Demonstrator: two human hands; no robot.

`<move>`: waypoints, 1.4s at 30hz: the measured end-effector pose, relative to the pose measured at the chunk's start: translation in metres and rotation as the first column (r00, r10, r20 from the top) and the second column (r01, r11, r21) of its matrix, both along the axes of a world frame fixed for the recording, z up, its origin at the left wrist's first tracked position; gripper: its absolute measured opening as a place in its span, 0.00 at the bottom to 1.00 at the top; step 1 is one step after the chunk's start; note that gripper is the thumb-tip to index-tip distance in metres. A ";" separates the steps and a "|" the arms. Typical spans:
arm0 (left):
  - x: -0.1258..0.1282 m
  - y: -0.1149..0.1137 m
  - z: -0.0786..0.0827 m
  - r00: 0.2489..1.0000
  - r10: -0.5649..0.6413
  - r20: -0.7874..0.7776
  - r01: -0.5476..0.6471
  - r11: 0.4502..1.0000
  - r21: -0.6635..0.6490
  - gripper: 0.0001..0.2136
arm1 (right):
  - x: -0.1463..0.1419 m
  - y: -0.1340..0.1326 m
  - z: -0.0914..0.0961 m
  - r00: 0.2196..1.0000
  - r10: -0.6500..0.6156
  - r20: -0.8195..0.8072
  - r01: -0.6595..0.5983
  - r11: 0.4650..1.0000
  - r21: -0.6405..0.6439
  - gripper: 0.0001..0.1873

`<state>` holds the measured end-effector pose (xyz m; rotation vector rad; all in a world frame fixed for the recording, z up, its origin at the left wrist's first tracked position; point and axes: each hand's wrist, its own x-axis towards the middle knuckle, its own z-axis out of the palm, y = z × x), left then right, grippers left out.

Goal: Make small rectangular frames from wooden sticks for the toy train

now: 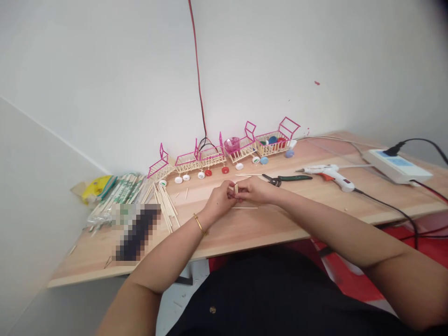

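My left hand (219, 200) and my right hand (255, 190) meet over the wooden table (266, 224), fingers pinched together on a short piece of wooden stick (236, 189) held upright between them. A gold bangle sits on my left wrist. A thin loose stick (244, 207) lies on the table just under my hands. Behind them, along the wall, stands a row of small stick carts (224, 156) with pink frames and bottle-cap wheels.
Green-handled cutters (287, 178) and a white glue gun (331, 176) lie to the right, its cable running off the edge. A power strip (397, 166) sits far right. Packets of chopsticks (121, 196), loose sticks (165, 205) and a blurred dark object lie left.
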<state>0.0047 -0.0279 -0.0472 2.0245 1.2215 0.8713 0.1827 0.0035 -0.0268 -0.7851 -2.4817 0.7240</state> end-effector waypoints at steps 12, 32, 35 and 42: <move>0.005 -0.005 0.008 0.984 0.070 -0.166 -0.053 0.993 0.107 0.13 | 0.000 -0.001 0.000 0.999 -0.044 0.022 0.043 0.997 0.065 0.07; -0.005 0.002 0.013 0.997 -0.033 0.075 0.044 0.987 -0.152 0.10 | 0.002 -0.005 0.015 0.989 -0.113 -0.097 0.124 0.986 0.111 0.11; -0.009 0.005 0.019 0.980 0.048 0.194 -0.017 0.987 -0.162 0.08 | 0.002 -0.005 0.015 0.990 -0.107 -0.097 0.119 0.985 0.129 0.11; -0.012 0.008 0.024 0.941 0.136 0.309 -0.091 0.984 -0.155 0.07 | 0.002 -0.009 0.019 0.996 -0.037 -0.080 0.057 0.965 0.256 0.13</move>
